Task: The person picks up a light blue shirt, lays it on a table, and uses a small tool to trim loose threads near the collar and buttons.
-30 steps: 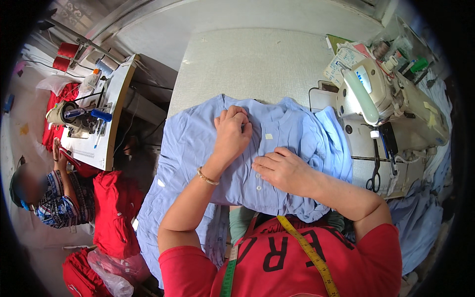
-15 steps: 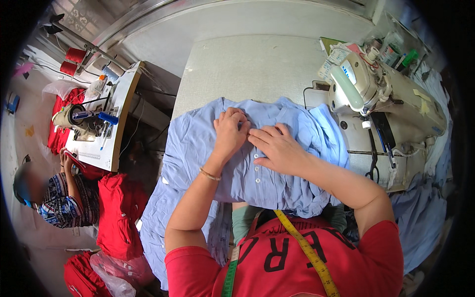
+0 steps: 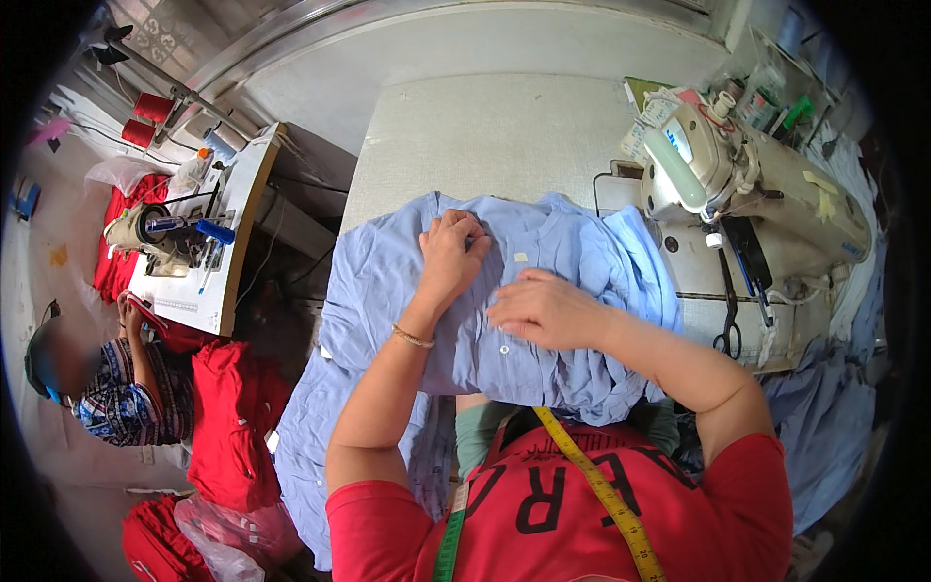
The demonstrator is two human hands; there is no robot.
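Shirt (image 3: 475, 335) is spread at 6 on table (image 3: 465, 136), near edge covered. Fingers of left hand (image 3: 453, 249) curled, of right hand (image 3: 549, 310) together; grip can't be told. Open room seen at 12, bounded at 2 by machine (image 3: 766, 184).

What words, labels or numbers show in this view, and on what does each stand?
I won't copy wording; here is where it stands.
Red T-shirt: large dark letters.
Yellow tape measure: dark numbers.
Right-hand sewing machine: blue letters on a label.
Paper sheet beside it: too small to read.
Pale square on the blue shirt: no print to make out.
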